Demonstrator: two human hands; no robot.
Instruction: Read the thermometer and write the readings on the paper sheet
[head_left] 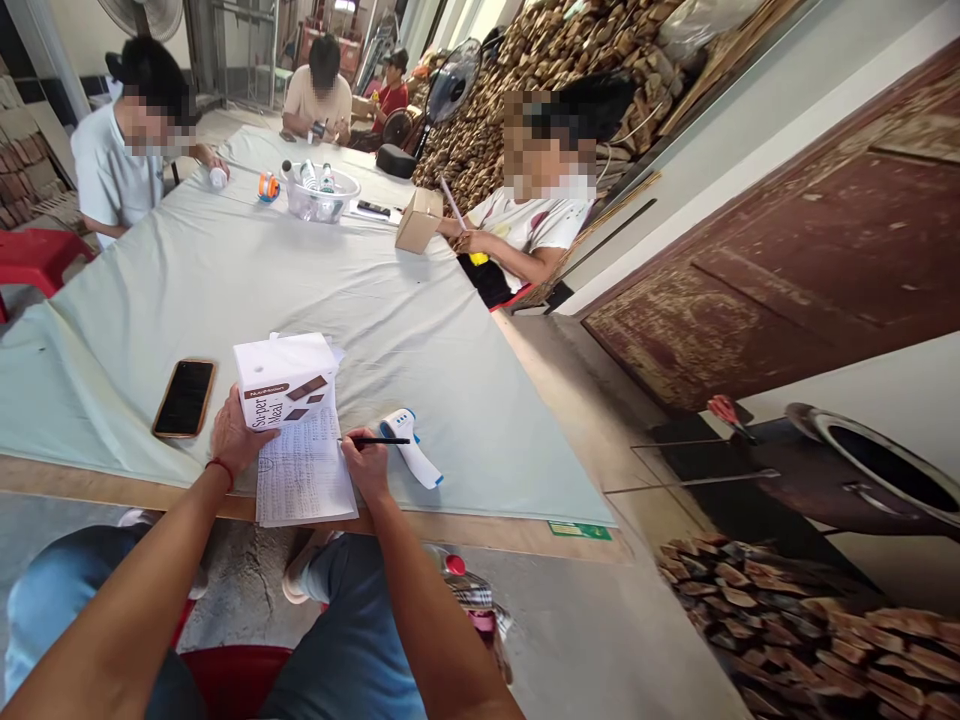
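Observation:
My left hand (234, 437) grips the lower side of a white carton (285, 378) with brown print, which stands on the table over the top of a written sheet of paper (304, 475). My right hand (367, 462) holds a black pen (375, 441) with its tip at the sheet's right edge. A white and blue infrared thermometer (411, 445) lies just right of that hand. A black phone in an orange case (184, 397) lies left of the carton.
A long table under pale green cloth (225, 280) stretches away. Other people sit along it; one on the right handles a brown cardboard box (418, 219). A clear bowl of bottles (319, 195) stands far off. Stacked firewood lies right and behind.

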